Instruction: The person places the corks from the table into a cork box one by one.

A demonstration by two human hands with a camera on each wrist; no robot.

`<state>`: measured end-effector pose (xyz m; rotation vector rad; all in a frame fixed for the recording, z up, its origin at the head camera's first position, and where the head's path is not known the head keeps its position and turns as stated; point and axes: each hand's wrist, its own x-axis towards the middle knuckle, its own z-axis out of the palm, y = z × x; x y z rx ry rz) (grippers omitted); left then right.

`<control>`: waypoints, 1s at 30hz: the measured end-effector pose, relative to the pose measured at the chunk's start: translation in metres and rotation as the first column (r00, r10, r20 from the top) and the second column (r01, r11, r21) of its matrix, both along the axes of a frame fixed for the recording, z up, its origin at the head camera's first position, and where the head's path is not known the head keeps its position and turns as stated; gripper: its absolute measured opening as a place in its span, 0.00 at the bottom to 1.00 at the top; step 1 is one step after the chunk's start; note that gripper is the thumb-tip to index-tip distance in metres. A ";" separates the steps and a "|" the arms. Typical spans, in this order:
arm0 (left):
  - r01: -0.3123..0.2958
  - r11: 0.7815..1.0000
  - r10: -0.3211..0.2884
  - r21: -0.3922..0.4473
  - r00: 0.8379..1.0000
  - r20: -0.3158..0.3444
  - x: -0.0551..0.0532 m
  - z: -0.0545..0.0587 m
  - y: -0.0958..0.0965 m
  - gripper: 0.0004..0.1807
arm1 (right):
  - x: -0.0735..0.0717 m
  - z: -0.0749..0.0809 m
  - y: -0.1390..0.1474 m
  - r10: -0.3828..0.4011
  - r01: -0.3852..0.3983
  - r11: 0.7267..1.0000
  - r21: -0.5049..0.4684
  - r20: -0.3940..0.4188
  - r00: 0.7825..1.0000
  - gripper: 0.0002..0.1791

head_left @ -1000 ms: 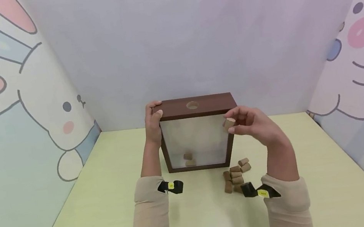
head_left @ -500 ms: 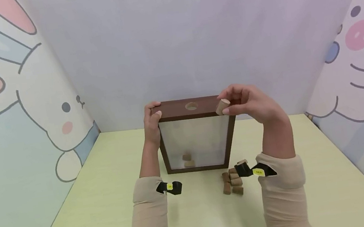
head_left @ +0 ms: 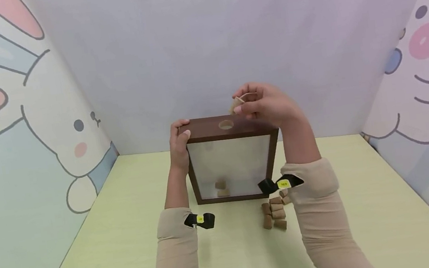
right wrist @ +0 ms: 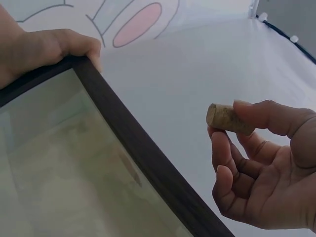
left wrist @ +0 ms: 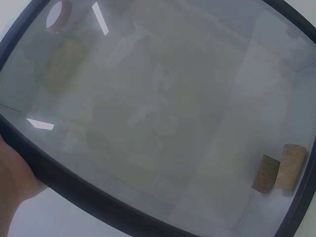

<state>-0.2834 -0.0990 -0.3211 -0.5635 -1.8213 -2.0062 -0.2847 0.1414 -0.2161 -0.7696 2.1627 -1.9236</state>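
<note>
The right hand point(right wrist: 266, 163) is pinching a cork point(right wrist: 228, 117), its thumb pressing on top and its fingers supporting it from below, so the hand is clamped on that cork. The cork is sticking out past the fingertips towards the box point(head_left: 228, 136), one end facing away from the palm, and in the right wrist view it is lying apart from the box's dark edge. In the head view the same cork is tilting just beyond the round hole point(head_left: 226, 124) in the box's top, a little to the right of it, with the hand hanging over the top's right half.

The left hand point(head_left: 180, 145) is gripping the box's upper left corner, its thumb resting on the top face and its other fingers reaching round towards the back edge. The box is standing upright on the table point(head_left: 114, 267), nearer the table's back edge and well in from its left and right edges.

Behind the clear front panel point(head_left: 235, 161), two corks point(left wrist: 291, 165) are lying close together near the box's bottom edge, left of its middle. Outside, a cluster of loose corks point(head_left: 277, 207) is lying on the table just in front of the box's lower right corner, below the right sleeve's black wrist camera point(head_left: 281, 184).
</note>
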 end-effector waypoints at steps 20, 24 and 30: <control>0.012 1.000 -0.012 0.003 1.000 -0.007 0.002 -0.002 0.000 0.23 | -0.035 0.007 -0.029 -0.045 -0.012 0.914 0.405 0.131 0.990 0.13; 0.014 1.000 -0.014 0.002 1.000 -0.004 -0.006 -0.006 -0.001 0.23 | -0.038 0.012 -0.030 -0.012 -0.052 0.871 0.489 0.127 0.992 0.14; 0.021 0.999 -0.022 0.024 1.000 0.014 -0.023 -0.024 -0.006 0.23 | -0.040 0.014 -0.035 0.026 -0.104 0.819 0.565 0.144 0.989 0.15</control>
